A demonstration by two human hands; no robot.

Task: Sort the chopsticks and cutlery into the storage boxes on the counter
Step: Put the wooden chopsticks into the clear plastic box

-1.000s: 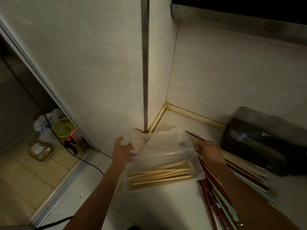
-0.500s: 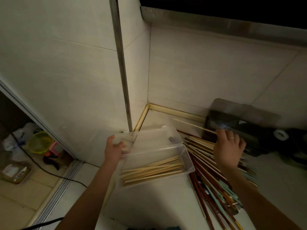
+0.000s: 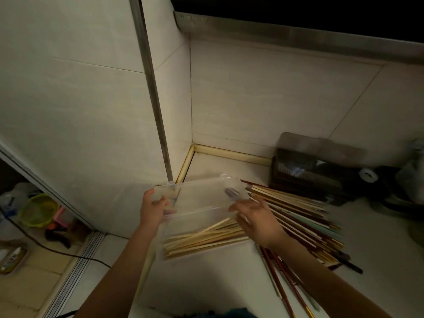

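Green basket [image 3: 38,210], perhaps tape roll [image 3: 367,175]

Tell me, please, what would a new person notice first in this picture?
First, the clear plastic box in the middle of the counter, with pale wooden chopsticks inside. The left hand grips its left edge, and the right hand is over its right end with spread fingers. Right of it lies a pile of mixed chopsticks.

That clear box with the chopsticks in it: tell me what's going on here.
A person is sorting chopsticks. The left hand holds the clear box by its left end; its lid stands open. The right hand hovers over the box's right end, fingers spread, above the pale chopsticks inside. A mixed pile of chopsticks lies on the counter to the right.
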